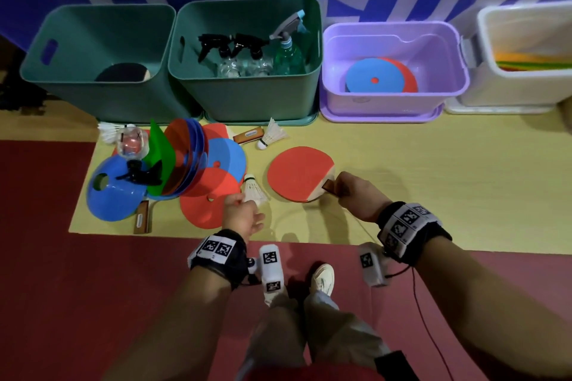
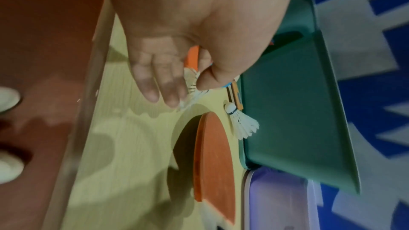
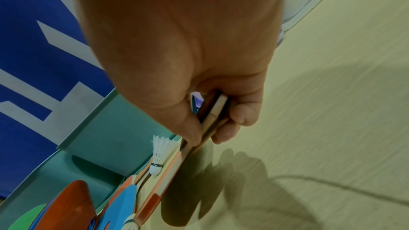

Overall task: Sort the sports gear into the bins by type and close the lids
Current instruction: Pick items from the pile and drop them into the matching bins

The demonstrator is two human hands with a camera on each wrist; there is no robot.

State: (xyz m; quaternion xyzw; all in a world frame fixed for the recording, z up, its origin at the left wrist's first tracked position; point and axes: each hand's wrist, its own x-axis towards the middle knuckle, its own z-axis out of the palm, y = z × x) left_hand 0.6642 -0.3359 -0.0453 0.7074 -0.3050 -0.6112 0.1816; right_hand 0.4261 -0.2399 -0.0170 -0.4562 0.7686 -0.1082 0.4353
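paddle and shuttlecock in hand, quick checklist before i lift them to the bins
1. Right hand grips the paddle handle: ok.
2. Left hand pinches the shuttlecock: ok, by its feathers.
3. Paddle free of the discs: ok.
4. Left green bin open, one paddle already in it: ok.
5. A bin for shuttlecocks: cannot tell, none shows any.
6. Right wrist cable clear of the gear: ok.

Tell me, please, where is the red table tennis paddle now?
In the head view the red paddle is at centre, over the yellow mat, its handle gripped by the right hand, right of the shuttlecock the left hand pinches.
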